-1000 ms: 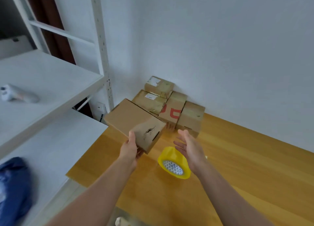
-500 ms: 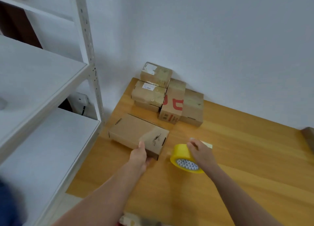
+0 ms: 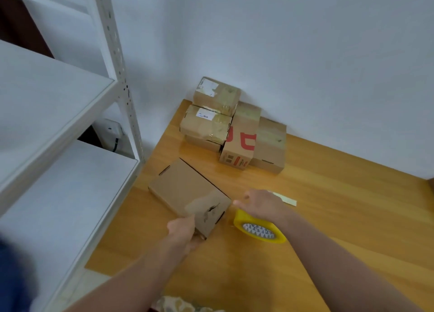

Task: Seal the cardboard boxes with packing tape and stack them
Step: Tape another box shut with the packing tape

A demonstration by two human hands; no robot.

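Cardboard box [image 3: 187, 192] lies flat on the wooden table [image 3: 340, 229], long axis running far-left to near-right, left hand [image 3: 184, 230] gripping its near end; right hand [image 3: 263, 206], clasping the yellow tape roll [image 3: 259, 230], sits just beside that end.

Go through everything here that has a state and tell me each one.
flat box: closed, lying on the table.
left hand: grips the flat box's near corner.
tape roll: on the table, under the right hand.
right hand: rests on the tape roll; grip unclear.
stacked boxes: closed, taped, piled against the wall.
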